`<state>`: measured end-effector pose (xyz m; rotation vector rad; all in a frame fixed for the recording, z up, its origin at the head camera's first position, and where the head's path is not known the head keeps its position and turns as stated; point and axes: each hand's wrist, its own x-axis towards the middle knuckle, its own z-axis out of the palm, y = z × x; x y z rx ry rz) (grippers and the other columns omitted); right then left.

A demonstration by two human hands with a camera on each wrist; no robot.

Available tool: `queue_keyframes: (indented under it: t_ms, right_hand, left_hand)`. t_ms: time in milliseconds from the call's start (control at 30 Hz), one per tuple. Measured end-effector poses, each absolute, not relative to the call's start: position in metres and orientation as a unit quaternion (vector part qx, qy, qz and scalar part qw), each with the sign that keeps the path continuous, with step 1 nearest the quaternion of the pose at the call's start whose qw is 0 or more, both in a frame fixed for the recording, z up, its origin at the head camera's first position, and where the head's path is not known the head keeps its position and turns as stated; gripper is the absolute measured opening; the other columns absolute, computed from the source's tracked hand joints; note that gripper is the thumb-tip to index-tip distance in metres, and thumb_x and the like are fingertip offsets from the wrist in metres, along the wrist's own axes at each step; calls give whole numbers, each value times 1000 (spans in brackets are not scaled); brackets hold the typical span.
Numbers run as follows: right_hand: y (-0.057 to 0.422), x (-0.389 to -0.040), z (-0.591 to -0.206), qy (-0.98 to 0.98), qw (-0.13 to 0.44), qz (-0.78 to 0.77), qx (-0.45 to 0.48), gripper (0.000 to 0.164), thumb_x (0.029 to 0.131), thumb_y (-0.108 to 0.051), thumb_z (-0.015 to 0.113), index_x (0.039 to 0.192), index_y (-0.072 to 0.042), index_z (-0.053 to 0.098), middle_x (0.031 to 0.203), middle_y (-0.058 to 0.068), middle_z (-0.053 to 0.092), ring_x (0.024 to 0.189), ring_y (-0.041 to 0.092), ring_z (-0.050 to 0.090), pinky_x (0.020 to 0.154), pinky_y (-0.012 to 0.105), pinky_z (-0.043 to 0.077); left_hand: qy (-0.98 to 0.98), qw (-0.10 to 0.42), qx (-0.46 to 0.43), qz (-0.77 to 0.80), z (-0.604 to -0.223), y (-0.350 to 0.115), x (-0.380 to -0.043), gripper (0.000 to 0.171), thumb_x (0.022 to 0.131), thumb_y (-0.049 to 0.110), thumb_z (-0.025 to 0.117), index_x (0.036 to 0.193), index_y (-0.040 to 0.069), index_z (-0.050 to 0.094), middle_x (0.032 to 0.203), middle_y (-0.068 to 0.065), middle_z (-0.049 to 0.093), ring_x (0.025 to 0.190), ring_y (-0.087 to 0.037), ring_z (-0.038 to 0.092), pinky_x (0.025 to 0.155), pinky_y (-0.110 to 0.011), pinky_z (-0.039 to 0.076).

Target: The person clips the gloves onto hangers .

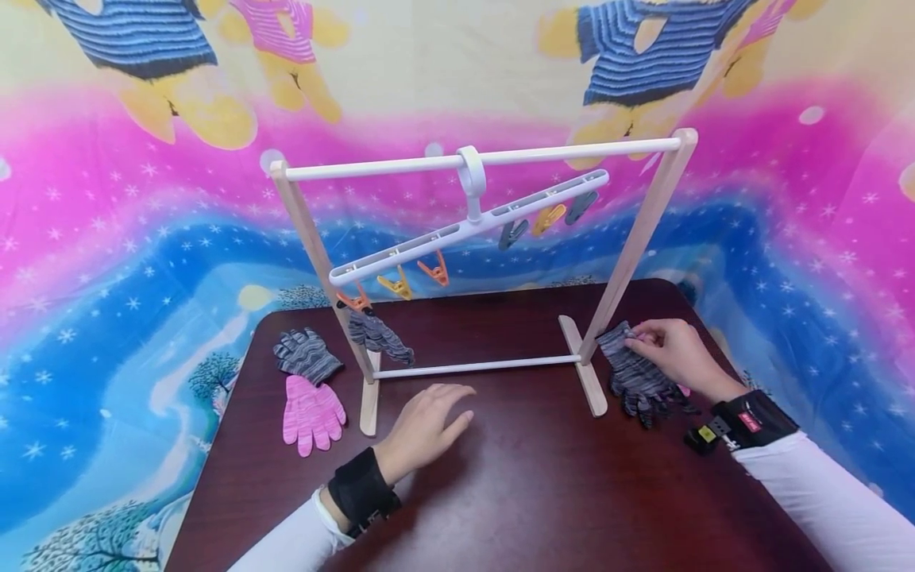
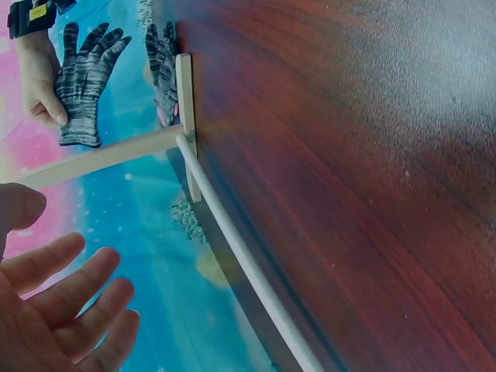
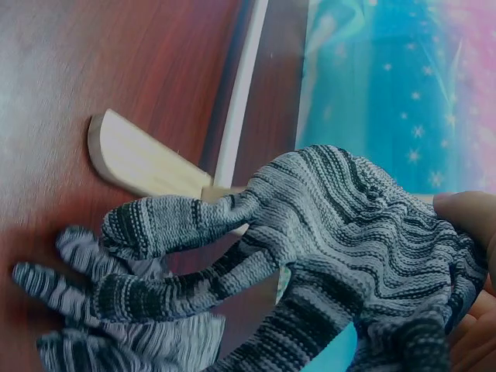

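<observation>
My right hand (image 1: 682, 357) pinches the cuff of a grey-and-black striped knit glove (image 1: 627, 367) at the right of the table, thumb on its edge. In the left wrist view this glove (image 2: 79, 97) hangs fingers up, above the tabletop. A second striped glove (image 3: 182, 329) lies below it, with a bit of pink beside it. My left hand (image 1: 425, 425) is held over the table before the rack, fingers loosely spread around nothing. On the white clip hanger (image 1: 411, 253), an orange clip (image 1: 355, 299) at the left end holds another striped glove (image 1: 379, 335).
A wooden rack with a white top rail (image 1: 572, 153) carries the tilted hanger. Several orange, yellow and grey clips (image 1: 549, 219) hang from it. A grey glove (image 1: 309, 356) and a pink glove (image 1: 313, 415) lie left of the rack. Printed cloth surrounds the table (image 1: 529, 485).
</observation>
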<state>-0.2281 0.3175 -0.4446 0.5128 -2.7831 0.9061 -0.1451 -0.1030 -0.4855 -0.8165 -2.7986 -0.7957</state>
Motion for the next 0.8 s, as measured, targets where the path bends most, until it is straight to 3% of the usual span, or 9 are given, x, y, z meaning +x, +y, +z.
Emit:
queue_keyframes:
  t_ms: [133,333,800]
  right_hand:
    - [306,-226,-443,-930,82,311,178,16,94,-15,71,101,-1,74,63,-3,45,49,1,33,49,25,29]
    - [289,-226,-444,-927,77,318,185,14,95,-16,71,101,-4,74,63,-3,49,52,2,38,52,24,32]
    - [250,-228,-446,-912,57,352,203,20,96,-15,69,106,1,73,69,1,60,59,4,49,56,23,41]
  left_hand:
    - [-925,69,-263,-267,-480,-106,-146,35,99,26,65,132,15,65,132,-3,69,125,-21,63,105,-42,51]
    - [-924,92,-253,-273,-475,-110,-149,37,99,26,64,134,16,64,134,-4,68,126,-21,63,104,-43,51]
    - [-918,148,-220,-294,-457,-116,-150,38,98,22,65,135,14,64,132,-4,68,124,-20,64,102,-41,53]
